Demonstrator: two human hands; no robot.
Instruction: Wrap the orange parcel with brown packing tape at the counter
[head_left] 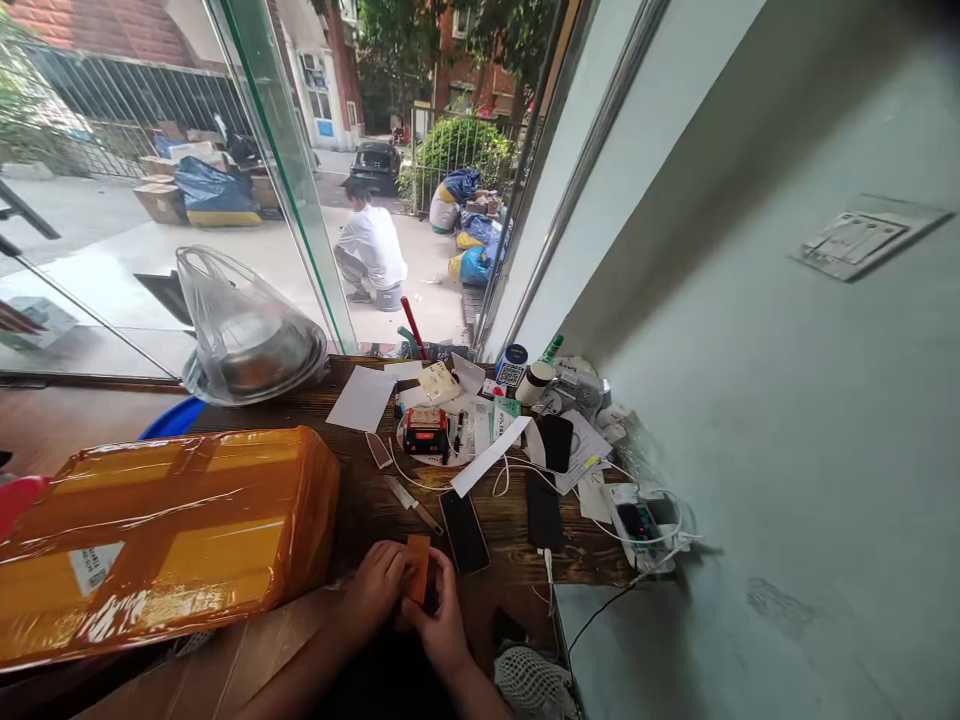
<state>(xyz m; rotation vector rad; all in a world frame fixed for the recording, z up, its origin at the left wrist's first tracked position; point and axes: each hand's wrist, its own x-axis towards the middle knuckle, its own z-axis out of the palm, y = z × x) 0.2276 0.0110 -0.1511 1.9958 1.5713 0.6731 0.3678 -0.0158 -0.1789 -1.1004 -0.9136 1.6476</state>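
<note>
At the table's near edge, a small flat orange piece point(418, 568) stands between my two hands; its exact kind does not show. My left hand point(377, 586) is closed with its fingers curled at the piece's left side. Thumb and fingers of my right hand point(444, 612) curve round its right side and lower end. Just beyond them lie a knife point(414, 503) with a wooden handle and a dark phone point(464, 531). To the left rests a large box wrapped in shiny orange tape point(172, 530), apart from both hands.
A black and red label printer point(425, 434) sits among loose papers point(363, 398) and cables. Farther right are another phone point(556, 443) and a power strip point(641, 525). A bagged metal basin point(259, 360) stands by the glass. Outside, a person point(373, 245) sits near parcels.
</note>
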